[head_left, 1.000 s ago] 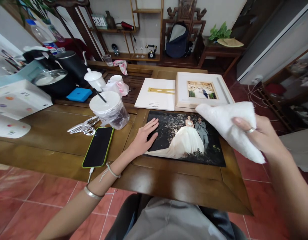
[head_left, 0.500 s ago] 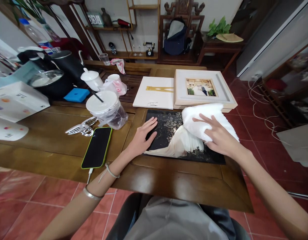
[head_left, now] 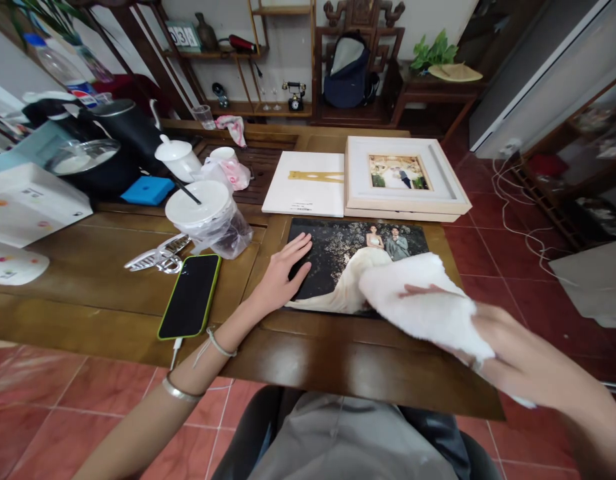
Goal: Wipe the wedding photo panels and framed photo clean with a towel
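Note:
A dark photo panel (head_left: 328,267) lies flat on the wooden table, printed with two people and a long pale gown trailing to the left. My left hand (head_left: 283,273) rests on the panel's left edge, fingers stretched out and flat. A white towel (head_left: 413,287) covers the panel's lower right part and hangs past its near right corner. My right hand (head_left: 498,333), smeared by motion, holds the towel, which hides most of its fingers.
Behind the panel lie a white flat box (head_left: 303,193) and a framed picture (head_left: 403,177). To the left are a charging phone (head_left: 191,297), a silver hair clip (head_left: 161,253), a lidded cup with a straw (head_left: 203,213) and a blue block (head_left: 148,190).
My right hand has pulled the towel down and right, uncovering the two printed people in the panel's upper right. My left hand stays on the left edge.

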Tool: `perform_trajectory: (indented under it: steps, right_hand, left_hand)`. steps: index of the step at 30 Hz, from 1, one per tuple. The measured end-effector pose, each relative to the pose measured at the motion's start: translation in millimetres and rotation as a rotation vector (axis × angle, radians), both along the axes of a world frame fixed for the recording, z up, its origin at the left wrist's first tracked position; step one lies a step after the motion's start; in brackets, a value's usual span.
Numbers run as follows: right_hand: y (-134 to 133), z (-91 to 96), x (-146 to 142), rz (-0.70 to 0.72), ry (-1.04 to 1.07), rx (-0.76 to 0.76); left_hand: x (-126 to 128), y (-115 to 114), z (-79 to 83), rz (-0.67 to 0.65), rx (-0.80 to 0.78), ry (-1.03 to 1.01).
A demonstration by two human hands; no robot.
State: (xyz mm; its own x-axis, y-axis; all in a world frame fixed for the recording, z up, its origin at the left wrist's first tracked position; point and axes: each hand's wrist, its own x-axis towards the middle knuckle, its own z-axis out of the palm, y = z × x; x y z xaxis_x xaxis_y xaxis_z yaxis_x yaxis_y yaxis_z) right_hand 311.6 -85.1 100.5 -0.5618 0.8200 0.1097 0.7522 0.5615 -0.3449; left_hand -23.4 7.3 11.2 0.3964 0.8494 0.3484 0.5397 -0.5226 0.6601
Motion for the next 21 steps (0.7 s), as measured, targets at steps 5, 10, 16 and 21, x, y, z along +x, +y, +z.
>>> perform_trajectory:
  steps: [5, 10, 16, 21]
  right_hand:
    - [50.8, -12.2, 2.3, -0.178, 0.043, 0.044]
    - [95.0, -16.4, -11.6, -0.242, 0.088, 0.127]
    - [112.2, -32.0, -20.9, -0.029, 0.012, 0.07]
    - [86.7, -40.8, -25.0, 0.136, -0.059, 0.078]
  left_hand:
    - [-0.2, -0.1, -0.5, 0.006, -0.019, -0.002]
    - [-0.6, -0.5, -0.6, 0.009, -0.031, 0.016]
    - [-0.5, -0.7, -0.2, 0.015, -0.028, 0.028]
    - [-0.5, -0.8, -1.4, 0.008, -0.016, 0.015]
